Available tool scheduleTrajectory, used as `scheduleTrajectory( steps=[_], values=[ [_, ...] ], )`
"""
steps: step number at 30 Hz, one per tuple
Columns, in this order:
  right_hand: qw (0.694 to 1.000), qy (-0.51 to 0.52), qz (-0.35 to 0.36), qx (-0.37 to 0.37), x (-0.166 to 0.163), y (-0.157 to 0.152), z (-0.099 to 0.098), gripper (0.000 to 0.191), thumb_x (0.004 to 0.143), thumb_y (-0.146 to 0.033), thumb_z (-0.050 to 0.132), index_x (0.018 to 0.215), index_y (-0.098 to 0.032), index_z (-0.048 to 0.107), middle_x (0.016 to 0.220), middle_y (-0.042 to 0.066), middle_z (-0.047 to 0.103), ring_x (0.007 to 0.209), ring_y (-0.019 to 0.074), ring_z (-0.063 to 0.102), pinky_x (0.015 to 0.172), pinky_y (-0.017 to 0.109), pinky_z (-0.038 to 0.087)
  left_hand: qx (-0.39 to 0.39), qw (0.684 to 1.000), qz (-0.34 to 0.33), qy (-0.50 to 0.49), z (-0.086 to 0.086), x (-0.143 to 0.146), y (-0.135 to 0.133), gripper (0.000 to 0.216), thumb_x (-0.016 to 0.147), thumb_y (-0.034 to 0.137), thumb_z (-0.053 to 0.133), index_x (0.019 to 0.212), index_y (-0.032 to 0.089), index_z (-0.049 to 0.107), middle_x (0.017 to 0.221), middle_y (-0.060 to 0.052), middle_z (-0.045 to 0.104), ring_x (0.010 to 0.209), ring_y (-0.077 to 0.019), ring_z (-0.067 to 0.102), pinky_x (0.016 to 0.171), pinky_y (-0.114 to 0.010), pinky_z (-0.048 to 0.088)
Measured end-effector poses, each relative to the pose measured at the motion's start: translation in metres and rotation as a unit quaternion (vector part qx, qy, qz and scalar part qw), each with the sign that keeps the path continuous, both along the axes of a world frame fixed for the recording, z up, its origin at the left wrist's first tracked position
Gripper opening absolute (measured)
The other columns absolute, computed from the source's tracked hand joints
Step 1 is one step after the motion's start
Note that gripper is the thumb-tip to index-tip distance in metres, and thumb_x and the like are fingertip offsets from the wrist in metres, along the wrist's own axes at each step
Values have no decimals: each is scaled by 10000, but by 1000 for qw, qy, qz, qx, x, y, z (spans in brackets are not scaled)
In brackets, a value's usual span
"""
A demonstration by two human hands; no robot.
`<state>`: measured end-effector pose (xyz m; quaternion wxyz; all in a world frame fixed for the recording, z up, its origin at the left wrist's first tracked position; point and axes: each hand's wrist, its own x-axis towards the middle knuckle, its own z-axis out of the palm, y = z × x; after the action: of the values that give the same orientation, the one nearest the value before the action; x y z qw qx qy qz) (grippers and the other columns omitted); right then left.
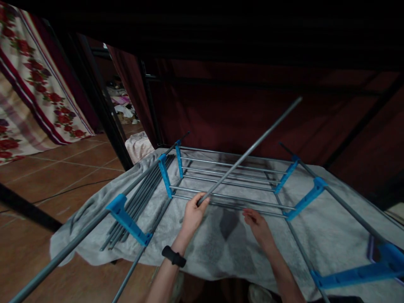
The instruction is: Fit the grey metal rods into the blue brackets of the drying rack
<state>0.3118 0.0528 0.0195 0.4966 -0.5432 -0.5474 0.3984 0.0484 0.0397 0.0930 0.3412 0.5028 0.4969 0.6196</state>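
My left hand [195, 210], with a black band on its wrist, is closed around a grey metal tube [252, 148]. The tube slants up and away to the right, its far end in the air. To the right, my right hand [258, 225] hovers over the blanket with loosely bent fingers, touching no tube. Around both hands lies a rack frame of grey tubes with blue plastic brackets [166, 174]. Several thin crossbars [233, 196] span the left and right brackets. A blue bracket [128, 221] on the near left and another [356, 273] on the near right have no crossbar between them.
Several loose grey tubes [142, 198] lie bundled at the left on the grey blanket [221, 248]. Dark bed posts [101, 101] and a dark overhead surface enclose the space. A maroon curtain [221, 109] hangs behind. A dark-edged object [371, 248] lies partly hidden at right.
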Motion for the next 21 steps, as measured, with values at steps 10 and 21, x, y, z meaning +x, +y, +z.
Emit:
scheduleTrajectory(
  steps=[10,21],
  values=[
    [980,175,-89,-1,20,5,35,488,583,-559,806,901,-207,692,833,51,742,730,192,654,729,383,544,-23,983,-11,182,-12,-39,5,153,710,341,691,787,218,741,741,-25,719,732,-219,641,710,-309,500],
    [930,339,-139,0,38,6,47,521,639,-391,810,1097,-232,620,1002,30,747,908,192,702,896,403,566,-2,950,-18,311,-26,-66,14,194,733,400,676,808,237,751,825,-60,768,786,-273,701,796,-380,546]
  ],
)
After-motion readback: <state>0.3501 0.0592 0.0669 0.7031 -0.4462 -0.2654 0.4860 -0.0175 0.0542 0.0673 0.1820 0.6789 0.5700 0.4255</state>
